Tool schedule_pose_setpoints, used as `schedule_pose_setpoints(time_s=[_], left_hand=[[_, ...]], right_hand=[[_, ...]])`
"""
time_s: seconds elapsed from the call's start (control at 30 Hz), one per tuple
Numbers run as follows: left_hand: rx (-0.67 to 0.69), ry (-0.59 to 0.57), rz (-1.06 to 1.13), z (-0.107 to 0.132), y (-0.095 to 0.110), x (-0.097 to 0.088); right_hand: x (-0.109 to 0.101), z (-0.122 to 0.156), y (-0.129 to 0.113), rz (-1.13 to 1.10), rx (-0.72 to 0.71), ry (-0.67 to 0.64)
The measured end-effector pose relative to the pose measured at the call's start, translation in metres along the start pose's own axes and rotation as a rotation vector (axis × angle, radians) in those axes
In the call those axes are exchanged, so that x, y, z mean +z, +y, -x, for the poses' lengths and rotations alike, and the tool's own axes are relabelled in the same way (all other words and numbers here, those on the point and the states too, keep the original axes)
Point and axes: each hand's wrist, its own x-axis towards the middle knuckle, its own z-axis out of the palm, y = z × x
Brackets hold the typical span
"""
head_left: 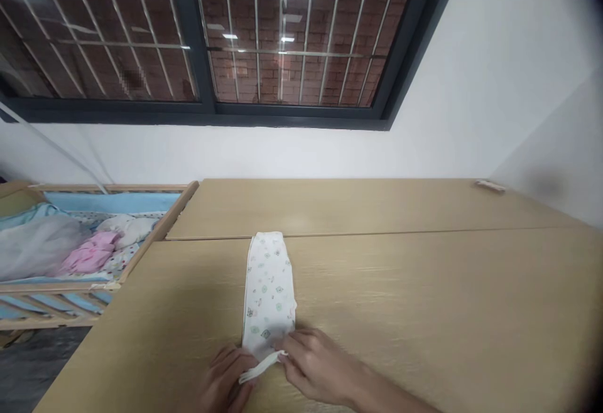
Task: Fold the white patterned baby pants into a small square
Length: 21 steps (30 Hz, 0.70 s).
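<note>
A white baby garment (pixel 269 287) with small printed figures lies folded in a long narrow strip on the wooden tabletop. Its near end is lifted and bent up, showing a plain white edge. My left hand (pixel 227 375) pinches the left corner of that end. At the right corner, my right hand (pixel 311 359) grips the cloth between thumb and fingers. Whether the garment is a pair of trousers or something else, I cannot tell from its folded shape.
The wooden table (pixel 400 312) has a seam across it toward the back. On the left stands a wooden crib (pixel 186 196) with a pink cloth (pixel 92 253) and bedding inside. A small flat object (pixel 490 186) lies at the back right. Behind is a white wall with a barred window (pixel 301 110).
</note>
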Motion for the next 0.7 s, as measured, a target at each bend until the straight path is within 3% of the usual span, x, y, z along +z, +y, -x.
schedule_pose_setpoints(time_s=[0.1,0.23,0.33,0.5,0.7], left_hand=[[-0.15,-0.035,0.239,0.003,-0.006,0.001],[-0.398,0.039,0.366,-0.01,-0.019,0.006],[-0.511,0.069,0.434,-0.047,-0.037,0.004],[-0.606,0.173,0.521,-0.124,-0.075,-0.002],[-0.615,0.107,0.331,-0.172,-0.124,0.026]], right_hand=[[-0.007,0.0,-0.002,-0.143,0.004,0.037],[-0.015,-0.01,0.006,-0.24,-0.034,0.139],[-0.027,-0.032,0.027,-0.335,0.031,0.215],[-0.045,-0.085,0.079,-0.386,0.275,0.342],[-0.033,-0.143,0.145,-0.345,0.316,0.357]])
